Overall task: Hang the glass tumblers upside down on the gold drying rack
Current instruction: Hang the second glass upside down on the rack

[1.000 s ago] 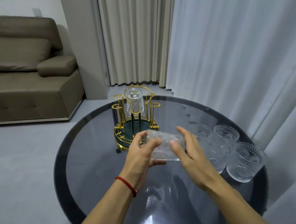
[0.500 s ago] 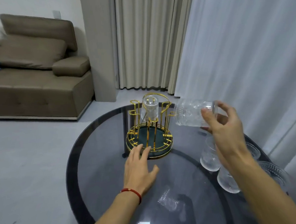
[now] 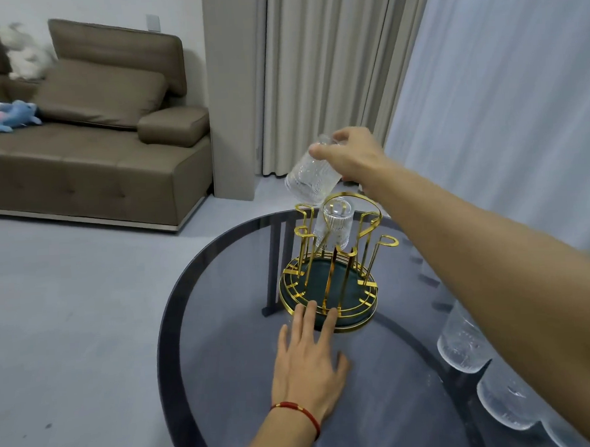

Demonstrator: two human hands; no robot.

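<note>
right hand grips tilted tumbler mouth-down, just above rack far-left peg | left hand flat, fingers spread, at rack base

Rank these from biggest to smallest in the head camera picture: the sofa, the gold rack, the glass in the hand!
1. Sofa, though farthest away.
2. Gold rack.
3. Held glass, smallest, gripped by the right hand.

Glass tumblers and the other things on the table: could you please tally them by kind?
Glass tumblers: 5, namely held, hung, standing
Gold drying rack: 1
Total: 6
</note>
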